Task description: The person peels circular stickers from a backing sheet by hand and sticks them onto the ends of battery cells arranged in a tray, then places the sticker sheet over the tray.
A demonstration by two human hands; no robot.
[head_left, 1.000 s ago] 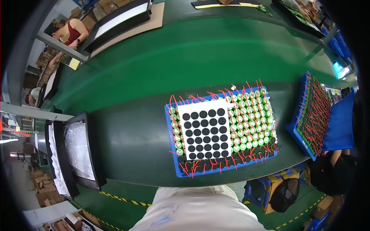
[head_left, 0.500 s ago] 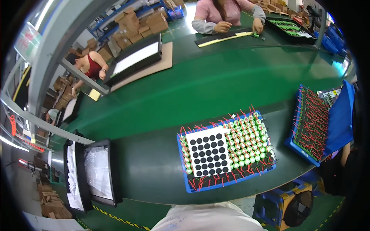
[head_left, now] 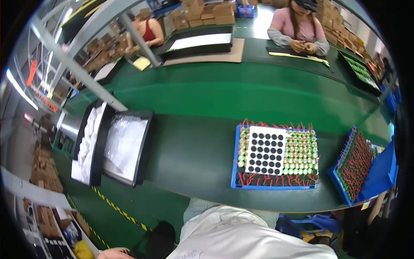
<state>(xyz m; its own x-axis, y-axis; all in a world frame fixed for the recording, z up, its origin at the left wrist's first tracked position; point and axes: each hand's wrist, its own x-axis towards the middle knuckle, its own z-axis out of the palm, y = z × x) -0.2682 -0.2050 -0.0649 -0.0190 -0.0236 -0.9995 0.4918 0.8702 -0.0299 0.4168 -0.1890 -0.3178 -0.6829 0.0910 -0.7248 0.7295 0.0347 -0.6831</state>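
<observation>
At the lower left edge, a bit of bare skin [head_left: 114, 253] shows, seemingly my left hand or forearm; its fingers cannot be made out. It lies close to a dark rounded object [head_left: 160, 240] below the bench. My right hand is out of the picture. On the bench before me stands a blue tray [head_left: 276, 187] of green cylindrical cells [head_left: 302, 149] with red wires along the edges. Over the cells' left part rests a white sheet [head_left: 264, 129] bearing rows of round black dots. Neither hand touches the tray.
Two black trays, one with rolled white pieces [head_left: 88, 138], one with clear plastic film [head_left: 125, 138], stand left. A tilted blue tray of red-wired parts [head_left: 354, 159] is at right. Across the green bench [head_left: 207, 93], a person in pink [head_left: 297, 30] works; another in red sits farther left.
My view has swung left, so the trays sit farther right in the picture. Skin has appeared at the lower left. The person in pink has brought both hands together.
</observation>
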